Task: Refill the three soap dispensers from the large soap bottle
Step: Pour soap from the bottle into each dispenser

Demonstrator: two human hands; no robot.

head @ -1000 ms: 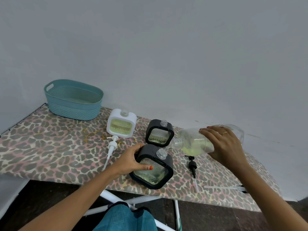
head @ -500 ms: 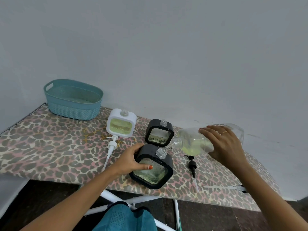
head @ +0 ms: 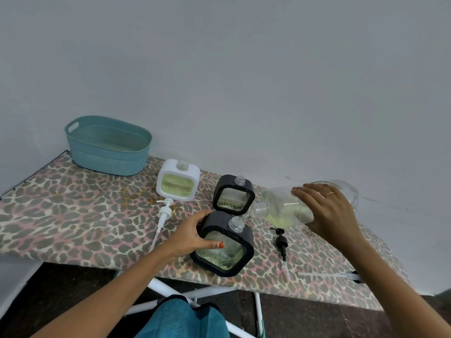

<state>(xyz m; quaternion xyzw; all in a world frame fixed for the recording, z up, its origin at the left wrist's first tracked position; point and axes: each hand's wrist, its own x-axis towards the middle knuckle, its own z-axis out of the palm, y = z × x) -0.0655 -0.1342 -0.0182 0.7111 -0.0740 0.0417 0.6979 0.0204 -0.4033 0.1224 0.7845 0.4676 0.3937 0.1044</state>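
Nearest me, my left hand (head: 192,236) grips the near black dispenser (head: 224,250) at the front edge of the leopard-print board (head: 73,215), thumb across its face. A black pump (head: 280,240) lies to its right and a white pump (head: 163,213) to its left. My right hand (head: 329,211) clasps the large soap bottle (head: 285,206), which is tipped sideways with its mouth near that dispenser's open neck. The second black dispenser (head: 233,195) crowds in just behind. Farther back are the white dispenser (head: 177,180) and the teal basket (head: 107,147).

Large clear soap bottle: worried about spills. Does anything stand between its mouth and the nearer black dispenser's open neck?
Nothing visible: the large clear soap bottle has its mouth just beside the uncapped nearer black square dispenser.
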